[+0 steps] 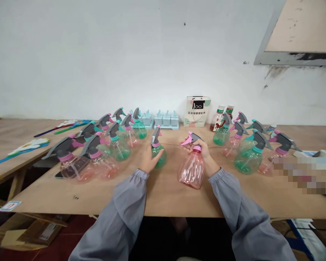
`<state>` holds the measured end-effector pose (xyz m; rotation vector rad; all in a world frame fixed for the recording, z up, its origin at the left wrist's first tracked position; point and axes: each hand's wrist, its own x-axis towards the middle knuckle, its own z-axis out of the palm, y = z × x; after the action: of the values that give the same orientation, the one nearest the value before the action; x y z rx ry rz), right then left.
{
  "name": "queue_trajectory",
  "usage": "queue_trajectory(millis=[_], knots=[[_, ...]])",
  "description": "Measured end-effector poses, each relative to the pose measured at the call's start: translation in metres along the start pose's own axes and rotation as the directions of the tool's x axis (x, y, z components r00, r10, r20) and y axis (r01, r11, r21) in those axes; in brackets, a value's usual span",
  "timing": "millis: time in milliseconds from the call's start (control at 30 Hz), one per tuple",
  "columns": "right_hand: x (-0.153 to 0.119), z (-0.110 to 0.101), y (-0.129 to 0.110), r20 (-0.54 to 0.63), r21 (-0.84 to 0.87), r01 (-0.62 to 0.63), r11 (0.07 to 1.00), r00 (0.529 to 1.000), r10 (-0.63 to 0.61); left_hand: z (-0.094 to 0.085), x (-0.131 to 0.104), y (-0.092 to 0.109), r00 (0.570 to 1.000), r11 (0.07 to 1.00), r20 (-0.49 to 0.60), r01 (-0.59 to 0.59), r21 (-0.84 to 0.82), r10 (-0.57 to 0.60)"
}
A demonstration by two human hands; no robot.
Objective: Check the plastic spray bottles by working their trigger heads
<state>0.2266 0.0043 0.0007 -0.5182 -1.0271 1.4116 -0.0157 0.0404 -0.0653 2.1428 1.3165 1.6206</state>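
My left hand (148, 157) is closed round the side of a green spray bottle (160, 159) with a grey and pink trigger head, its thumb lying across the front. My right hand (203, 150) grips a clear pink spray bottle (191, 170) by the neck and head, which has a pink collar and trigger. This bottle tilts, with its base towards me. My right fingers are partly hidden behind the head. To the left stand several more pink and green bottles, among them a green bottle (120, 148); another green bottle (247, 159) is in the group on the right.
At the back of the table (119, 199) are light-blue ice-pop moulds (167, 120), a printed paper bag (197, 112) and two bottles with red labels (218, 117). Hand-shaped swatters (29, 146) lie on the left table. A dark phone-like slab (59, 174) lies behind the left bottles.
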Motion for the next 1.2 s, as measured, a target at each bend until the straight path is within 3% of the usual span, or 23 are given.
queue_trajectory(millis=[133, 533, 733, 900, 1200], knots=[[-0.003, -0.002, 0.003, 0.010, -0.064, 0.036, 0.997, 0.999, -0.035, 0.004, -0.001, 0.003, 1.000, 0.999, -0.011, 0.017, -0.040, -0.017], [-0.009, 0.009, 0.008, 0.030, -0.074, -0.008, 0.997, 0.999, 0.010, 0.005, -0.001, 0.002, 1.000, 0.997, -0.007, 0.019, -0.080, -0.020], [-0.013, 0.014, 0.004, 0.046, -0.192, 0.049, 0.980, 0.998, -0.041, 0.004, 0.000, 0.003, 1.000, 0.996, 0.001, 0.018, -0.082, -0.018], [-0.016, 0.022, 0.003, 0.074, -0.141, 0.042, 0.989, 0.997, -0.032, 0.003, 0.000, 0.006, 1.000, 0.997, 0.017, 0.018, -0.080, -0.017], [-0.020, 0.022, 0.004, -0.012, -0.176, 0.072, 0.982, 0.997, -0.075, 0.002, 0.000, 0.008, 0.999, 0.994, 0.023, 0.034, -0.100, -0.032]])
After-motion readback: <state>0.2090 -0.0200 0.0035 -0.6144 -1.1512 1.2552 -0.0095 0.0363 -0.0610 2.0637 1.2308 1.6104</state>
